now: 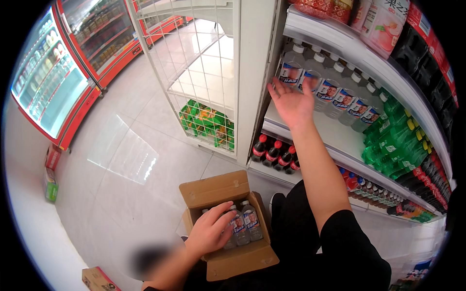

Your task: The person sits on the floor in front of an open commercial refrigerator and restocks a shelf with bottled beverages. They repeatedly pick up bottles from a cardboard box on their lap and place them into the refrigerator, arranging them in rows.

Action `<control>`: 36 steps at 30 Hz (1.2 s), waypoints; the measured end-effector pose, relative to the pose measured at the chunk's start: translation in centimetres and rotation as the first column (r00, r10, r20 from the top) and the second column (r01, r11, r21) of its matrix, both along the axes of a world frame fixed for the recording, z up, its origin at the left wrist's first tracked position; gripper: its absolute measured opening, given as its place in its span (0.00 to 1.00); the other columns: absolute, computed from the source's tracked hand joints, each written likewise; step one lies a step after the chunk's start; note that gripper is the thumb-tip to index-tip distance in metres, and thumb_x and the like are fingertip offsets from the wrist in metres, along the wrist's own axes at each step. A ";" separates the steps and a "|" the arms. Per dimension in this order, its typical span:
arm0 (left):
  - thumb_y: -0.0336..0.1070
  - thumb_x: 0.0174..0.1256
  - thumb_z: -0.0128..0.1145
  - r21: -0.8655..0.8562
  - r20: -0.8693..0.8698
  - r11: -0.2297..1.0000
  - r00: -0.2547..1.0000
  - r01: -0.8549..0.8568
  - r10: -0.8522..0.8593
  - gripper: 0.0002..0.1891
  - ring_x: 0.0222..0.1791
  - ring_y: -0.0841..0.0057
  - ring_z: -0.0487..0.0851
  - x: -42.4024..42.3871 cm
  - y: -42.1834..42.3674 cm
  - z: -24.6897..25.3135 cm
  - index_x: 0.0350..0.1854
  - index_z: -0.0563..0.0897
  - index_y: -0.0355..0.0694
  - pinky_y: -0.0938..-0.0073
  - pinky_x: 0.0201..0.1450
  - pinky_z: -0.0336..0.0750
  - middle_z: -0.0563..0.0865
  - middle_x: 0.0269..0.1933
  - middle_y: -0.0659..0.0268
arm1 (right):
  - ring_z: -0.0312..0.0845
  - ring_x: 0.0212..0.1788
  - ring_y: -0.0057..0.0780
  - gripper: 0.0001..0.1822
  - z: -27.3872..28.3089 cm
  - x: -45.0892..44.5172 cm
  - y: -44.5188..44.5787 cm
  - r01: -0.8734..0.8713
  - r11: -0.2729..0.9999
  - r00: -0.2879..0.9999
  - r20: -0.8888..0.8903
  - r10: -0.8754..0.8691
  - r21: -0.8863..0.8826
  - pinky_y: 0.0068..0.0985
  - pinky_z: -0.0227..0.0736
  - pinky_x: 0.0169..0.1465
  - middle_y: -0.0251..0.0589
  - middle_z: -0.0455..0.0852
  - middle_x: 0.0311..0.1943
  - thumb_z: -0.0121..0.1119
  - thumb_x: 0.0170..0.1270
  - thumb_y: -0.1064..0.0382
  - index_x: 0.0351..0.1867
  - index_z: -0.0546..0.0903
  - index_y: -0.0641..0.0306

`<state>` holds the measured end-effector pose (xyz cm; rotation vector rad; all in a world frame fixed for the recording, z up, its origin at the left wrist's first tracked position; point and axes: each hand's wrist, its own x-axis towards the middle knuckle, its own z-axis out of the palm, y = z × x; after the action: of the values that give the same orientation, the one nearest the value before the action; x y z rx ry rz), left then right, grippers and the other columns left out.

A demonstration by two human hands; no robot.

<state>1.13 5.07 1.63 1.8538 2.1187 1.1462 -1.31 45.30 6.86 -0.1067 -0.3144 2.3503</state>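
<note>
My right hand [293,103] reaches up to a shelf, palm up and fingers spread, holding nothing. It is in front of a row of clear plastic bottles [326,91] with white caps and blue-and-white labels. Its fingertips overlap the nearest bottles in view; contact cannot be told. Below, my left hand [213,229] hovers over an opened cardboard box [240,260], fingers loosely apart. Similar clear bottles [251,220] stand upright inside, some hidden by this hand. No bottle shows in its grasp.
Green bottles [393,142] share the shelf [313,127]; dark cola bottles [272,152] stand lower down. A white wire side panel [204,76] and post [253,80] flank the shelving. Red-framed display coolers [78,120] line the far left. Another carton [98,278] sits at the lower left.
</note>
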 end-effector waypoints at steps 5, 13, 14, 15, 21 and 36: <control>0.27 0.60 0.69 -0.121 0.095 0.993 0.995 0.011 0.000 0.22 0.61 0.49 0.84 0.0 0.0 -1.5 0.59 0.82 0.37 0.59 0.62 0.82 0.82 0.65 0.50 | 0.51 0.84 0.52 0.34 0.1 0.5 -1.1 0.005 1.000 0.999 0.045 -0.004 -0.021 0.54 0.49 0.84 0.52 0.59 0.78 0.59 0.76 0.55 0.74 0.57 0.66; 0.38 0.66 0.66 -0.590 0.126 0.807 0.990 0.021 0.067 0.21 0.57 0.49 0.84 0.5 0.2 -9.2 0.60 0.79 0.40 0.52 0.56 0.82 0.82 0.57 0.52 | 0.81 0.59 0.45 0.15 -0.8 4.9 -4.3 -0.106 0.970 0.829 0.557 -0.034 0.218 0.45 0.75 0.63 0.48 0.83 0.58 0.54 0.71 0.66 0.56 0.77 0.65; 0.39 0.65 0.66 -0.614 0.147 0.788 0.986 0.029 0.078 0.24 0.57 0.48 0.83 0.7 0.3 -10.3 0.62 0.77 0.41 0.51 0.56 0.82 0.81 0.58 0.52 | 0.82 0.59 0.45 0.14 -0.6 5.5 -4.9 -0.174 0.949 0.826 0.563 -0.004 0.262 0.44 0.76 0.63 0.48 0.83 0.58 0.54 0.71 0.66 0.56 0.77 0.65; 0.39 0.65 0.67 -0.636 0.166 0.771 0.982 0.040 0.087 0.26 0.58 0.47 0.83 1.0 0.4 -11.6 0.64 0.76 0.41 0.50 0.57 0.81 0.81 0.59 0.51 | 0.82 0.58 0.45 0.14 -0.3 6.1 -5.6 -0.237 0.922 0.823 0.567 0.024 0.306 0.44 0.76 0.62 0.48 0.84 0.57 0.54 0.71 0.66 0.56 0.77 0.65; 0.49 0.65 0.67 -0.714 0.063 0.695 0.982 -0.080 0.178 0.37 0.71 0.45 0.73 3.7 1.9 -19.6 0.75 0.68 0.49 0.30 0.64 0.71 0.75 0.68 0.48 | 0.87 0.48 0.35 0.09 0.2 9.0 -8.1 -0.466 0.707 0.745 0.667 -0.010 0.532 0.30 0.81 0.51 0.48 0.88 0.49 0.53 0.74 0.68 0.50 0.81 0.67; 0.75 0.66 0.56 -0.901 0.236 0.406 0.958 0.152 0.165 0.41 0.73 0.44 0.74 -1.4 5.4 -32.1 0.76 0.72 0.57 0.36 0.70 0.71 0.80 0.71 0.48 | 0.87 0.48 0.26 0.07 -0.6 8.7 -9.4 -0.676 0.293 0.706 0.708 -0.004 0.676 0.26 0.79 0.51 0.37 0.89 0.47 0.58 0.75 0.67 0.48 0.84 0.65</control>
<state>-0.27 10.46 -30.50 1.0215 1.8961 0.0495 7.36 35.86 6.21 -0.2465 -2.1889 2.0817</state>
